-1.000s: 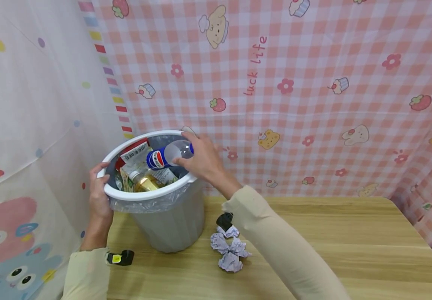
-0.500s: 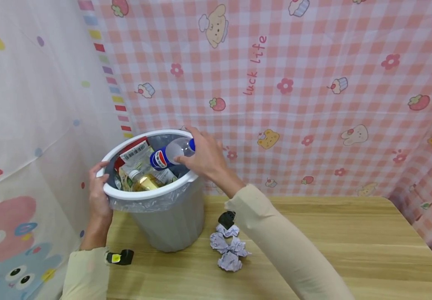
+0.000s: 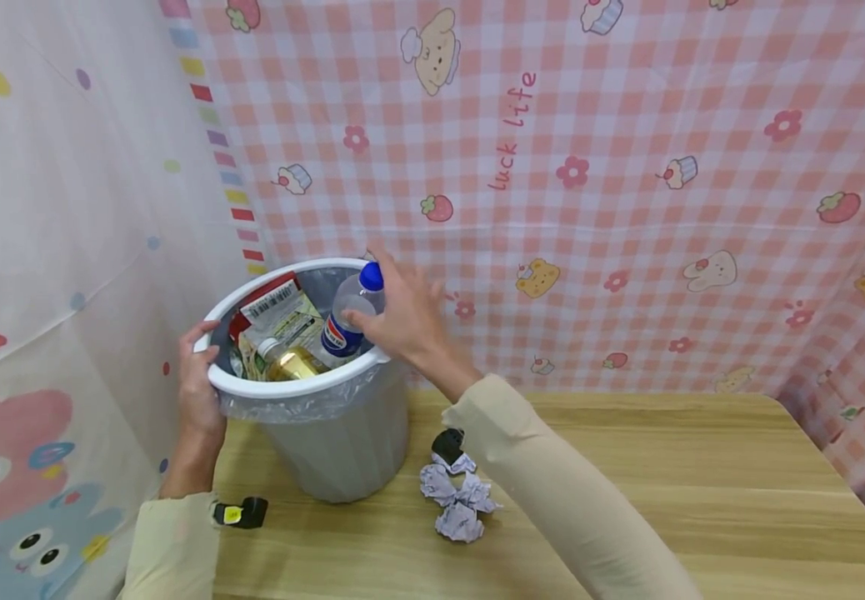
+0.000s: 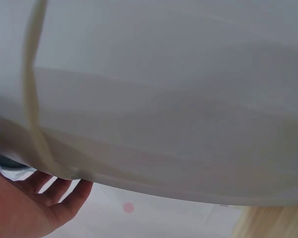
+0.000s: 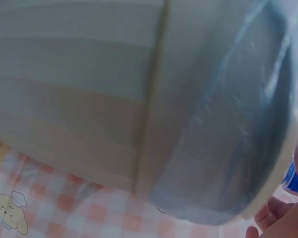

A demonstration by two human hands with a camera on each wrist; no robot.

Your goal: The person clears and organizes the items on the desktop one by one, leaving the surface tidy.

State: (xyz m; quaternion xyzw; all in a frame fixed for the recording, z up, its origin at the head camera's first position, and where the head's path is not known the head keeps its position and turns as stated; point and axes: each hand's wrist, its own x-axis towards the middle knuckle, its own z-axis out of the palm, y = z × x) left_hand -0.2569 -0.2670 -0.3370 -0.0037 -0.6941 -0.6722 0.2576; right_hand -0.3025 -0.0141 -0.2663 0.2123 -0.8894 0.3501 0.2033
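A grey trash bin (image 3: 335, 454) with a white rim and clear liner stands on the table. My left hand (image 3: 202, 400) grips the rim's left side, fingertips over the edge; the left wrist view shows those fingers (image 4: 74, 198) beside the bin wall. At the right side of the rim, my right hand (image 3: 410, 321) holds a Pepsi bottle (image 3: 350, 312), thumb across its front. The bottle leans inside the opening, blue cap up and label down. Below it lie a bottle of yellow liquid (image 3: 292, 364) and a red-and-white package (image 3: 275, 304). The right wrist view mostly shows the bin's outside.
Several crumpled paper balls (image 3: 458, 521) lie on the wooden table (image 3: 665, 492), right of the bin. A pink checked cloth (image 3: 627, 275) hangs behind, and a white patterned cloth (image 3: 87, 333) hangs on the left. Black devices (image 3: 241, 513) are worn at the wrists.
The Pepsi bottle has swung from nearly level to more upright, its label end dropping toward the right and its cap rising. The left hand and the bin have stayed in place.
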